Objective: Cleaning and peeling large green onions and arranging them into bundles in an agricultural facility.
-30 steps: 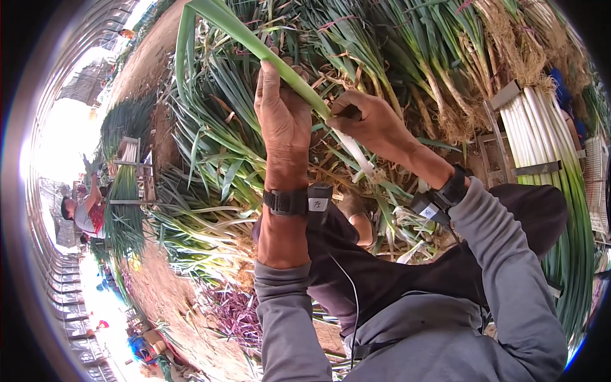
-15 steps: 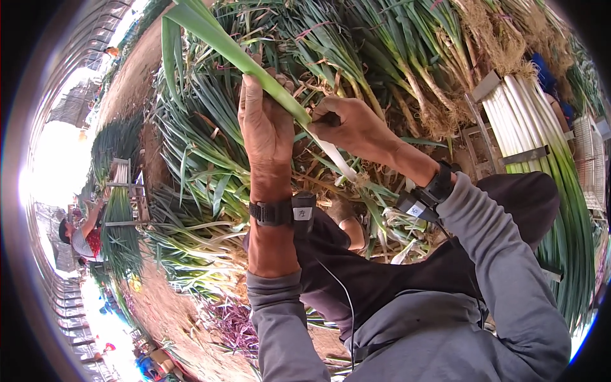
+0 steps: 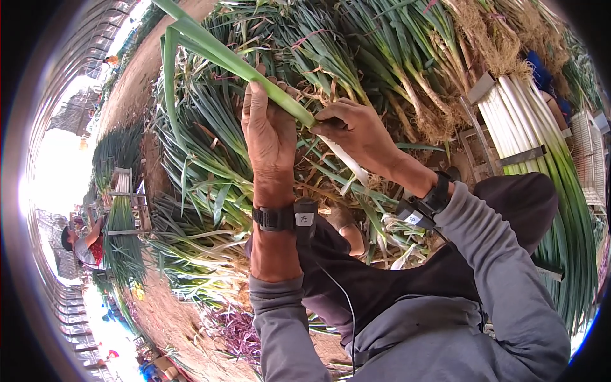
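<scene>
A long green onion (image 3: 280, 95) slants across in front of me, its leaves reaching to the upper left and its white shank pointing to the lower right. My left hand (image 3: 272, 134) grips it from beneath at the green part, the thumb lying along the stem. Where green turns to white, my right hand (image 3: 361, 137) has thumb and forefinger pinched at the stem; whether a loose layer is between them is too small to tell. Behind the hands lie heaps of untrimmed green onions (image 3: 216, 127) with dry brown leaves among them.
At the right, clean white-stemmed onions (image 3: 509, 121) are stacked in a metal-barred rack (image 3: 523, 156). Bundles with shaggy roots (image 3: 439, 118) lie at the upper right. Purple leaves (image 3: 238, 328) are strewn at the lower left. Another person (image 3: 86, 245) works by a second rack at far left.
The onion and both hands have shifted slightly down. My right fingers have changed their pinch on the stem, and the shank's lower tip sits a little further right.
</scene>
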`<state>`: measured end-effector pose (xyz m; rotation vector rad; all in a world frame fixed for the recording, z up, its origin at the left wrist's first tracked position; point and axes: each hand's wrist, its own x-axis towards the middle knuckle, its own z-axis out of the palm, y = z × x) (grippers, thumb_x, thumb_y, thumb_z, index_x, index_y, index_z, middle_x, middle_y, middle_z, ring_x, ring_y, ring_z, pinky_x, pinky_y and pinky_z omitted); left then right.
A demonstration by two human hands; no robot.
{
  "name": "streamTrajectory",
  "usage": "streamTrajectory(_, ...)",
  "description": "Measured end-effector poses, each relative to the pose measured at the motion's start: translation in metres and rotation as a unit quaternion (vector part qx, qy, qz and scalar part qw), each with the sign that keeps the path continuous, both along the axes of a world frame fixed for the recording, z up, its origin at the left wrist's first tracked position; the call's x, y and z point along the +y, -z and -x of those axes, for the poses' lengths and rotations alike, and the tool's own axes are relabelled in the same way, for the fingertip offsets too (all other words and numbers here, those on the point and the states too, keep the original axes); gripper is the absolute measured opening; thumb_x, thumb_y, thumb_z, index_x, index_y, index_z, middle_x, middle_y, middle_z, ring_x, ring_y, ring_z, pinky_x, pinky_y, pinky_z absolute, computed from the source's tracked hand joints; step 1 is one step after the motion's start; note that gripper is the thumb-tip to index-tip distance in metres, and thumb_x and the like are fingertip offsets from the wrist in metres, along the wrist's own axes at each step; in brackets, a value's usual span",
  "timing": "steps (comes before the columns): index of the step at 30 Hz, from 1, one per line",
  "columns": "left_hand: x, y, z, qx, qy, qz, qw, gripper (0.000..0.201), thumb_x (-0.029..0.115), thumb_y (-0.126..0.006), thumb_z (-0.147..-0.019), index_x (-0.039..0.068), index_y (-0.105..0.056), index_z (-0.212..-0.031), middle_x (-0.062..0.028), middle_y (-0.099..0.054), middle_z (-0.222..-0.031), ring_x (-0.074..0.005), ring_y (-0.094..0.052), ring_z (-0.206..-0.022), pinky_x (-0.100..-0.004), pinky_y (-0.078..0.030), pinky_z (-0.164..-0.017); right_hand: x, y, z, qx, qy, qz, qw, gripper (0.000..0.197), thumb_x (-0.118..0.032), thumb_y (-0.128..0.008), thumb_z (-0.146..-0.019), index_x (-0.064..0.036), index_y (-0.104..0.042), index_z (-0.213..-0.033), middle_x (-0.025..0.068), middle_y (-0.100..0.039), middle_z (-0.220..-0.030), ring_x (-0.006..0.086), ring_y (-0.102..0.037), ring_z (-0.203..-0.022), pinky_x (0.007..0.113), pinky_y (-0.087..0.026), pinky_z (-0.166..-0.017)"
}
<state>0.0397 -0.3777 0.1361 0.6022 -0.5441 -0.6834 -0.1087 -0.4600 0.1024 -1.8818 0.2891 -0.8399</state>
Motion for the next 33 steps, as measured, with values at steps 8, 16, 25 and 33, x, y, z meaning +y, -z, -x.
streamTrajectory(8, 0.004, 0.001, 0.005, 0.017, 0.010, 0.006, 1.000, 0.035, 0.022, -0.064, -0.102, 0.004, -0.056, -0.131, -0.0050, -0.065, -0.098, -0.0190, -0.062, -0.091, -0.0368, -0.053, -0.088, -0.013, -0.013, 0.005, 0.123, -0.087, -0.148, 0.977, 0.017, -0.012, -0.076, -0.090, 0.0013, -0.069, -0.098, 0.0060, -0.066, -0.080, 0.0093, -0.061, -0.075, 0.029, -0.051, -0.067)
streamTrajectory(16, 0.006, 0.002, 0.005, 0.021, -0.028, 0.004, 0.999, 0.016, 0.015, -0.065, -0.101, 0.010, -0.058, -0.113, -0.0055, -0.064, -0.100, -0.0217, -0.064, -0.092, -0.0372, -0.054, -0.086, 0.015, -0.018, 0.016, 0.060, -0.033, 0.218, 0.974, 0.023, -0.010, -0.074, -0.083, -0.0012, -0.062, -0.100, 0.0143, -0.061, -0.093, 0.0382, -0.064, -0.075, 0.047, -0.050, -0.066)
streamTrajectory(25, 0.003, 0.009, -0.009, 0.033, -0.069, -0.033, 0.997, 0.033, 0.004, -0.070, -0.095, 0.009, -0.051, -0.121, -0.0049, -0.062, -0.102, -0.0195, -0.065, -0.089, -0.0405, -0.060, -0.086, 0.026, 0.000, 0.019, 0.100, 0.005, 0.445, 0.890, 0.021, -0.004, -0.071, -0.083, -0.0029, -0.058, -0.098, 0.0097, -0.053, -0.094, 0.0219, -0.065, -0.067, 0.037, -0.052, -0.053)
streamTrajectory(33, 0.012, 0.004, -0.025, 0.042, -0.135, -0.030, 0.990, 0.025, 0.012, -0.068, -0.098, 0.010, -0.050, -0.116, -0.0060, -0.060, -0.099, -0.0189, -0.063, -0.087, -0.0351, -0.058, -0.081, 0.012, -0.001, 0.026, 0.021, -0.102, 0.261, 0.960, 0.022, -0.004, -0.073, -0.083, -0.0025, -0.056, -0.098, 0.0106, -0.059, -0.079, 0.0301, -0.063, -0.064, 0.041, -0.047, -0.057)
